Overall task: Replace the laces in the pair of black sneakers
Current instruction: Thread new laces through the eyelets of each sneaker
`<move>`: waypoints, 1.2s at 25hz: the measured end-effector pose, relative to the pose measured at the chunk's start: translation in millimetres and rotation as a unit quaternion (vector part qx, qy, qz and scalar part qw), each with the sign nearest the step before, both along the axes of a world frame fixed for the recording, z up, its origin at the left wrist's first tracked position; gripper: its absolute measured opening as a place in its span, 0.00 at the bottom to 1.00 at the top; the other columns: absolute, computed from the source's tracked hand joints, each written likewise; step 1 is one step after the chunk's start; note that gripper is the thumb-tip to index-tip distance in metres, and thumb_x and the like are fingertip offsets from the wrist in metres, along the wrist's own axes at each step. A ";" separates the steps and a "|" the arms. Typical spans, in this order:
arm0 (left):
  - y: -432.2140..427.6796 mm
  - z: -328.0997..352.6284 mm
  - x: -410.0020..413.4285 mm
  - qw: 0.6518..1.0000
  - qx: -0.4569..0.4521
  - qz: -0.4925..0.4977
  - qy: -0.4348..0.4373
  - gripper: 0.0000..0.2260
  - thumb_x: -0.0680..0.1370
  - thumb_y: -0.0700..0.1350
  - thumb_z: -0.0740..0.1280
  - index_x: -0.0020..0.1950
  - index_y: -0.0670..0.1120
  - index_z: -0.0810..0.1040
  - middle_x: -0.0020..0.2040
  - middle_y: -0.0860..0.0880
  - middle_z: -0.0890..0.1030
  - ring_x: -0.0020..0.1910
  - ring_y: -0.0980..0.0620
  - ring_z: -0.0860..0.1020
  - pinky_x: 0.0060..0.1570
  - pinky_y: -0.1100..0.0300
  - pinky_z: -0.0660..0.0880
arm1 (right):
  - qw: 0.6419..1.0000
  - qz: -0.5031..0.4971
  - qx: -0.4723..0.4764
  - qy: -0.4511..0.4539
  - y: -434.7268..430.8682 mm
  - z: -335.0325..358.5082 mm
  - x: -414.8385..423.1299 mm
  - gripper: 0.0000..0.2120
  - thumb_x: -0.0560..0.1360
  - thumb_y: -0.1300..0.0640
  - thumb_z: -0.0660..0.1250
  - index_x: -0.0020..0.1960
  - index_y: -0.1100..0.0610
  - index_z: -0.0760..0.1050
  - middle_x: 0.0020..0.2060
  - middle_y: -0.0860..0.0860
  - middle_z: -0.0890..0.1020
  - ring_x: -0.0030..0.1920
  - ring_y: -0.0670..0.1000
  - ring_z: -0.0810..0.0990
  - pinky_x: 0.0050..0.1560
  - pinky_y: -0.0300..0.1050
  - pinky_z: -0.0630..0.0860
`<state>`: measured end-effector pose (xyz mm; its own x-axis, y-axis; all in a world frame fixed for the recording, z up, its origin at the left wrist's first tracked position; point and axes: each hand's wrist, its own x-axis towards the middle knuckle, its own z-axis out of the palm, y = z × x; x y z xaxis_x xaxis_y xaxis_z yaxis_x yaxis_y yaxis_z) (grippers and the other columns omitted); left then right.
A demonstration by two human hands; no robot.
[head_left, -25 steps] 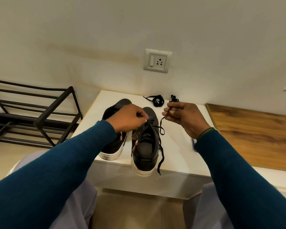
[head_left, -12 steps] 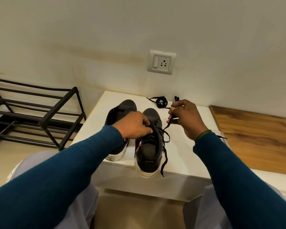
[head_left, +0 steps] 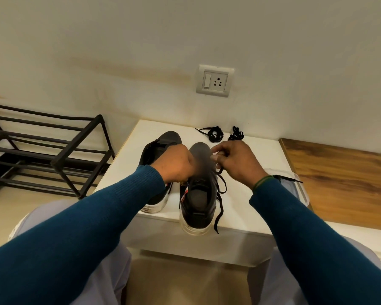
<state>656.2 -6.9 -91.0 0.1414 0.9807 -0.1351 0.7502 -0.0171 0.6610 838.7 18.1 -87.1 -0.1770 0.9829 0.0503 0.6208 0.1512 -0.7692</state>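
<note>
Right hand (head_left: 240, 161) dropped toward the white-soled black sneaker (head_left: 198, 194), fingers pinching its flat black lace (head_left: 221, 194), limp and likely best gripped close in; left hand (head_left: 176, 164) fingers hidden.

Two black sneakers (head_left: 163, 139) (head_left: 199, 194) stand at the front edge of the one white table (head_left: 240, 208), with two coiled black laces (head_left: 215, 134) (head_left: 236, 135) at its back edge. One loose lace (head_left: 221, 201) hangs from the right sneaker, under two hands (head_left: 174, 164) (head_left: 238, 161). Also one clear plastic container (head_left: 295, 186), one black metal shoe rack (head_left: 59, 150) and one wall socket plate (head_left: 215, 81).
</note>
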 end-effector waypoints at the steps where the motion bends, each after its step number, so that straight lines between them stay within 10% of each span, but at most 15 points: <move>1: 1.2 -0.6 -0.7 1.000 -0.017 0.012 -0.018 0.06 0.77 0.46 0.73 0.48 0.45 0.86 0.42 0.49 0.86 0.41 0.54 0.84 0.49 0.60 0.81 | 0.999 0.007 0.009 -0.041 -2.0 -1.3 -4.0 0.03 0.77 0.62 0.70 0.48 0.57 0.82 0.36 0.48 0.81 0.38 0.47 0.81 0.42 0.36 0.75; 14: 8.8 -5.1 -6.5 0.987 -0.120 0.069 -0.077 0.10 0.80 0.38 0.65 0.58 0.36 0.81 0.53 0.39 0.84 0.45 0.47 0.82 0.54 0.49 0.82 | 0.968 -0.001 0.051 -0.244 -30.1 -14.2 -47.8 0.07 0.76 0.59 0.68 0.50 0.55 0.84 0.48 0.52 0.81 0.45 0.52 0.79 0.45 0.44 0.77; 26: 8.9 -4.6 -8.1 0.983 -0.128 0.086 -0.098 0.07 0.79 0.37 0.65 0.55 0.38 0.80 0.43 0.45 0.81 0.35 0.53 0.79 0.30 0.64 0.77 | 0.980 -0.041 0.062 -0.187 -37.1 -20.0 -51.3 0.07 0.77 0.58 0.69 0.53 0.53 0.84 0.49 0.51 0.83 0.49 0.51 0.80 0.51 0.43 0.77; 30: 6.3 -3.8 -7.9 0.976 -0.142 0.071 -0.146 0.06 0.81 0.35 0.63 0.50 0.35 0.79 0.41 0.43 0.80 0.37 0.51 0.80 0.43 0.58 0.83 | 0.988 -0.034 0.046 -0.145 -29.1 -17.0 -44.6 0.03 0.74 0.59 0.73 0.47 0.52 0.82 0.46 0.50 0.83 0.47 0.50 0.81 0.50 0.46 0.79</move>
<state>648.4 -0.6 -94.8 0.0808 0.9219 -0.3790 0.5101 0.2884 0.8103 794.1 -11.0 -104.2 -0.1317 0.9865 0.0972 0.8239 0.1634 -0.5427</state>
